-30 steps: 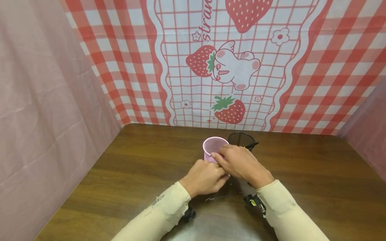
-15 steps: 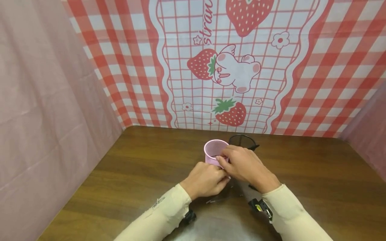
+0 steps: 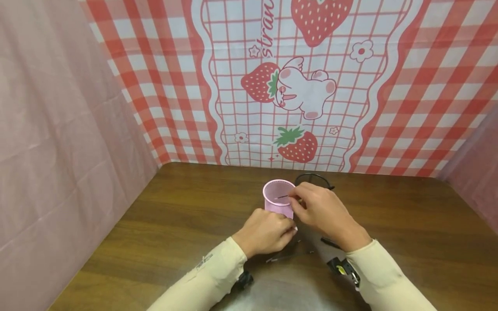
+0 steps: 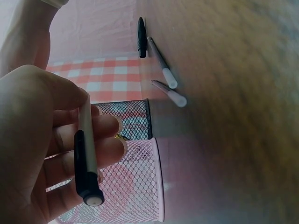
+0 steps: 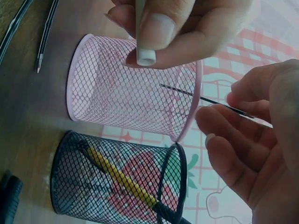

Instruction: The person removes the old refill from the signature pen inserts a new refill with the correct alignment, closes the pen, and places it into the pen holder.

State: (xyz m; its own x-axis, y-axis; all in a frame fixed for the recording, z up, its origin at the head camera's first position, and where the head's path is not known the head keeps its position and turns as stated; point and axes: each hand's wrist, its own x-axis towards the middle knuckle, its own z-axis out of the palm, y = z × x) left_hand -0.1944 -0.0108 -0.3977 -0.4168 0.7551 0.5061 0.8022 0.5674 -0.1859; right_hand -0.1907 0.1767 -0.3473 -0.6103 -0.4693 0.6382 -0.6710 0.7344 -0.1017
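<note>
My left hand (image 3: 264, 231) grips a white pen barrel (image 4: 88, 126) with a black clip, in front of the pink mesh cup (image 3: 278, 209). The barrel's lower end (image 5: 146, 57) looks hollow in the right wrist view. At the cup's right side my right hand (image 3: 323, 214) pinches a thin dark pen refill (image 5: 218, 103) between thumb and fingers. The refill slants over the cup's rim, its far end inside the mouth. In the right wrist view the mesh lets that end show through.
A black mesh cup (image 5: 181, 163) stands beside the pink one, with a yellow and black pen (image 5: 124, 179) leaning in it. On the wooden table (image 3: 194, 216) lie slim pen parts with pale ends (image 4: 169, 77) and a black piece (image 4: 141, 37). Patterned cloth (image 3: 303, 86) hangs behind.
My right hand has shifted a little to the right and turned, so the refill now shows across the pink cup's mouth. The left hand stays nearly still with the pen barrel.
</note>
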